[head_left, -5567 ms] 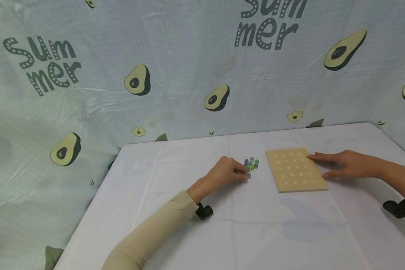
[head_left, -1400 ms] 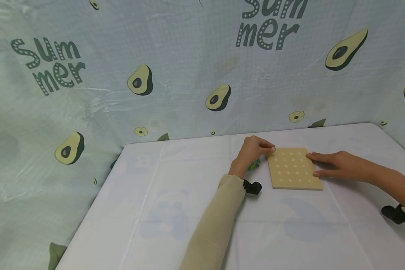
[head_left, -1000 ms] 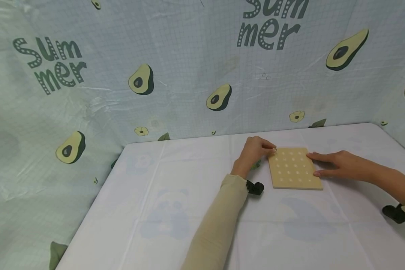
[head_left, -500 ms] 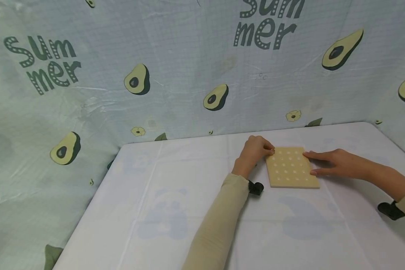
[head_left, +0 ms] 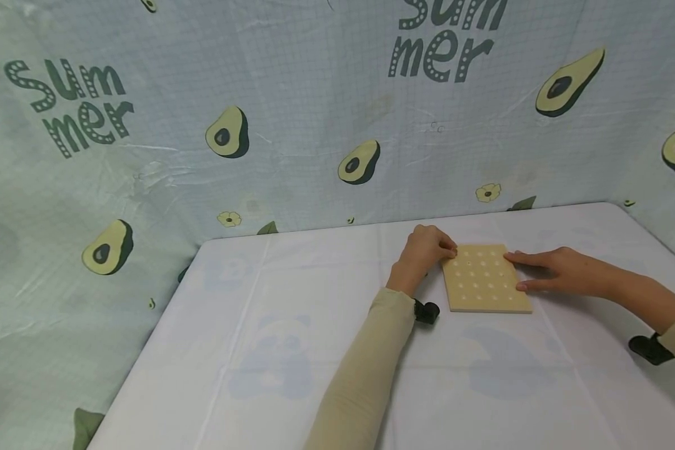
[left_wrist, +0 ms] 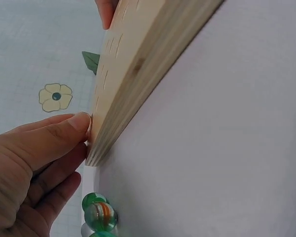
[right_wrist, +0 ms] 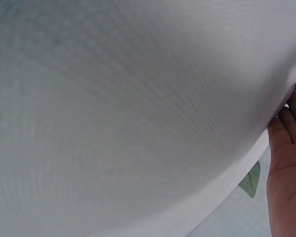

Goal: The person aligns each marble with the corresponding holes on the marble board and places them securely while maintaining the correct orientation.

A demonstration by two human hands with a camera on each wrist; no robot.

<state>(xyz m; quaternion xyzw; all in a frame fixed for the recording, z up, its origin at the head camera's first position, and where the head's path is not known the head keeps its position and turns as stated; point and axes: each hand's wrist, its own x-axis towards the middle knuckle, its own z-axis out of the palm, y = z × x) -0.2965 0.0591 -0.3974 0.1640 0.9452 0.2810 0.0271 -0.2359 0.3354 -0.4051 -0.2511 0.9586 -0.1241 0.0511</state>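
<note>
A square wooden board point(head_left: 486, 284) with rows of shallow hollows lies on the table. At its far left corner my left hand point(head_left: 424, 253) pinches a small glass marble, mostly hidden by the fingertips. In the left wrist view the left thumb point(left_wrist: 80, 122) is right at that corner. Several glass marbles point(left_wrist: 100, 216), green and clear with an orange swirl, lie below these fingers; the left hand mostly covers them in the head view. With fingers spread, my right hand point(head_left: 565, 272) rests against the board's right edge. In the right wrist view straight fingers point(right_wrist: 288, 123) reach that edge.
A white cloth with faint prints covers the table point(head_left: 259, 350). Behind it hangs a sheet point(head_left: 298, 125) with avocado and lettering prints. Dark wrist-worn cameras sit under the left wrist point(head_left: 426, 312) and under the right wrist point(head_left: 651, 349).
My left hand has gone from the marbles to the board's far left corner with a marble, now mostly hidden at the fingertips. The board has turned slightly straighter, the right hand staying at its edge.
</note>
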